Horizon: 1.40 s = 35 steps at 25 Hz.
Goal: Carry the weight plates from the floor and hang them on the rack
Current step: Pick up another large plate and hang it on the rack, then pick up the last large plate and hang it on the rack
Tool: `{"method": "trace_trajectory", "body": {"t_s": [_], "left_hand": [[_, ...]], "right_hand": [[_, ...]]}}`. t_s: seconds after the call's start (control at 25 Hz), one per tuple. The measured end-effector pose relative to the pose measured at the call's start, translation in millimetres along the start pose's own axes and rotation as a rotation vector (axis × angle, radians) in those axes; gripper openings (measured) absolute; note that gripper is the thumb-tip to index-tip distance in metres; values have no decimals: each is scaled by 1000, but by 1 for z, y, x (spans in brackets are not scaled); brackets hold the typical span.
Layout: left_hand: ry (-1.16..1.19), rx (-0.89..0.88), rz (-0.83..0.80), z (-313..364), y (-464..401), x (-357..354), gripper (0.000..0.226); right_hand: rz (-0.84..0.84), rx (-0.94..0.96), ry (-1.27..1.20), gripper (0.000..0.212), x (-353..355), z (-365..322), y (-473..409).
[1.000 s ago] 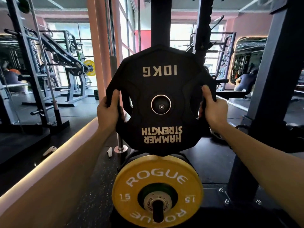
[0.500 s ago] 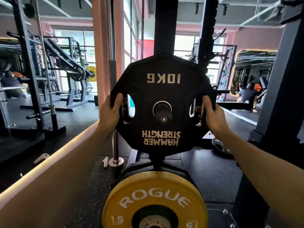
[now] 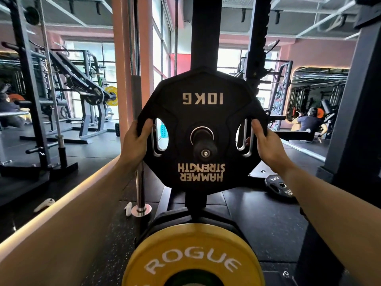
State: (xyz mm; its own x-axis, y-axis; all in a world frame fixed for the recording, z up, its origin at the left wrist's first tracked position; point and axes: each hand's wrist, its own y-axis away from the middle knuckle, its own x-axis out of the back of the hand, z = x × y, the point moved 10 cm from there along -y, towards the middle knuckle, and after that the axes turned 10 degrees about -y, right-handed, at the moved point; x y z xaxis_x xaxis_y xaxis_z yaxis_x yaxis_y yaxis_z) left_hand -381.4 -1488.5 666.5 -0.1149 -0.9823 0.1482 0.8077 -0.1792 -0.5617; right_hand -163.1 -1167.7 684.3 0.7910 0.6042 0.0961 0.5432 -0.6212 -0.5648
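Observation:
A black 10 kg Hammer Strength plate hangs upside down on the rack's peg, whose black end pokes through its centre hole. My left hand grips the plate's left edge at the handle slot. My right hand holds its right edge the same way. The peg belongs to the black upright post of the rack. Below it a yellow Rogue 15 plate sits on a lower peg. Another black 10 kg plate lies flat on the floor to the right.
A chrome barbell stands upright just left of the plate. A dark rack column rises at the right. A mirror wall with a lit ledge runs along the left. A person sits far back on the right.
The plate has slid further onto the peg, so the peg's end now sticks out through the hole. My view has tilted up, and the floor plate has come into sight.

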Motion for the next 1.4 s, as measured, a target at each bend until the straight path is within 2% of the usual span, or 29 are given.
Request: {"method": "trace_trajectory", "body": {"t_s": [0.12, 0.24, 0.32, 0.44, 0.56, 0.64, 0.76, 0.88, 1.0, 1.12, 1.24, 1.4], "left_hand": [[-36, 17, -31, 3, 2, -2, 53], [-145, 39, -66, 13, 7, -2, 52], [-323, 56, -80, 16, 12, 2, 56], [-603, 115, -154, 23, 25, 11, 58], [-648, 183, -274, 31, 43, 15, 64], [-647, 239, -371, 33, 65, 19, 70], [-798, 408, -569, 39, 128, 38, 48], [-834, 572, -762, 53, 199, 65, 41], [-850, 792, -938, 84, 280, 111, 38], [-828, 973, -1100, 129, 370, 159, 40], [-795, 1059, -1245, 172, 460, 197, 43], [-804, 1105, -1412, 223, 566, 230, 40]], "right_hand": [[-49, -48, -16, 89, -3, 6, 0], [-110, -55, 22, 62, -5, 6, 3], [-140, -77, 152, 69, -2, 8, 6], [-220, -275, 395, 83, 3, 20, 18], [-321, -384, 586, 82, 8, 16, 43], [-417, -462, 660, 75, 10, 7, 76], [-625, -618, 693, 49, 14, -9, 143], [-730, -769, 647, 52, 29, -37, 214], [-763, -1015, 548, 43, 59, -95, 301], [-790, -1228, 496, 46, 92, -156, 395], [-762, -1390, 449, 58, 128, -198, 486], [-683, -1541, 393, 54, 175, -244, 594]]}}
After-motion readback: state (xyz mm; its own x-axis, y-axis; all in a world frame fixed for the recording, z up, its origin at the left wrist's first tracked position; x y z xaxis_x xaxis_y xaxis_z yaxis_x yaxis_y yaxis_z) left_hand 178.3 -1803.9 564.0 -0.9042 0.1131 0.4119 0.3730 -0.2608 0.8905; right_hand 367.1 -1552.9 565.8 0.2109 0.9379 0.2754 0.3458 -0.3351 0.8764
